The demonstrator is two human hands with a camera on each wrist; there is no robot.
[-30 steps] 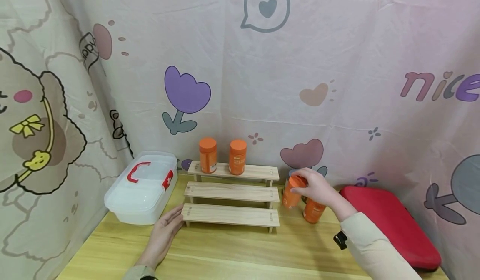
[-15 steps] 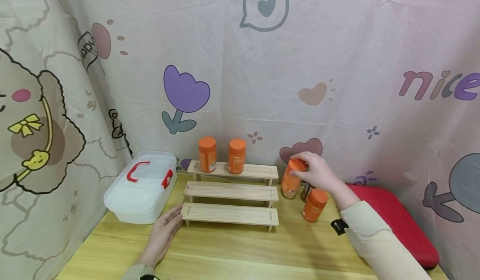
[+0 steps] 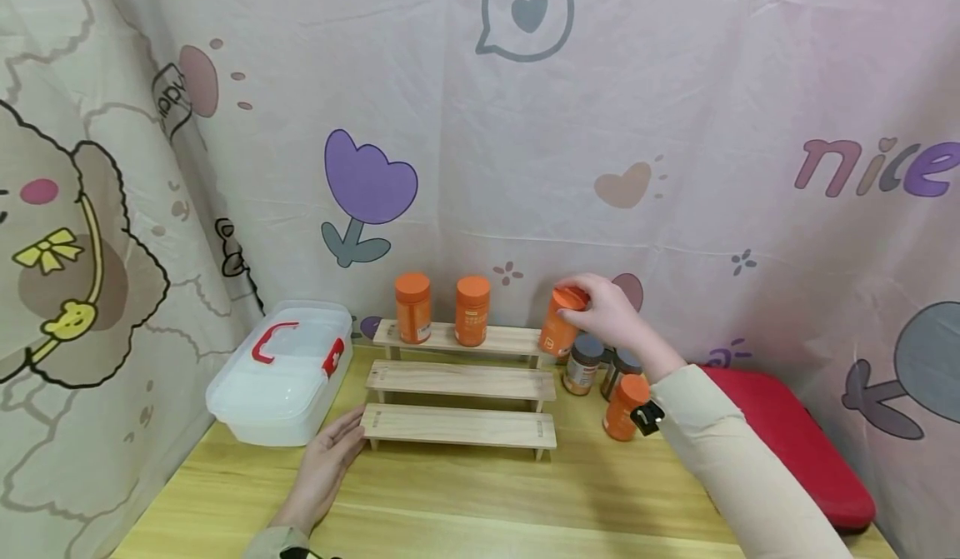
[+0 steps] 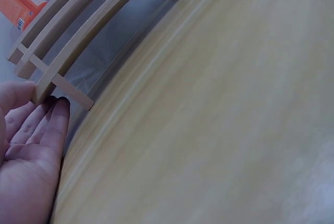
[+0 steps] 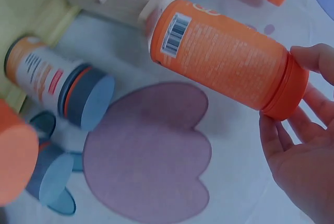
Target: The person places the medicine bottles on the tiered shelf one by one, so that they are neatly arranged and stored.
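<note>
My right hand (image 3: pixel 607 313) grips an orange screw-cap bottle (image 3: pixel 557 331) by its cap, thumb on one side and fingers on the other. The bottle (image 5: pixel 219 57) is tilted, its base at the right end of the top tier of a wooden three-tier stand (image 3: pixel 461 382); whether they touch I cannot tell. Two similar orange bottles, one left (image 3: pixel 413 309) and one nearer the middle (image 3: pixel 472 312), stand upright on that tier. My left hand (image 3: pixel 324 463) lies at the left end of the lowest tier, thumb (image 4: pixel 18 94) against the plank's end and fingers extended beside it.
Right of the stand are two dark-capped jars, one nearer (image 3: pixel 581 366) and one behind (image 3: pixel 621 369), plus another orange bottle (image 3: pixel 624 409). A red case (image 3: pixel 787 442) lies at the far right. A translucent box (image 3: pixel 277 376) with a red handle sits left; a printed cloth (image 3: pixel 480 167) hangs behind.
My right hand has lifted the orange bottle up and leftward from beside the stand to the top tier's right end, uncovering the dark-capped jars. The left hand has stayed in place.
</note>
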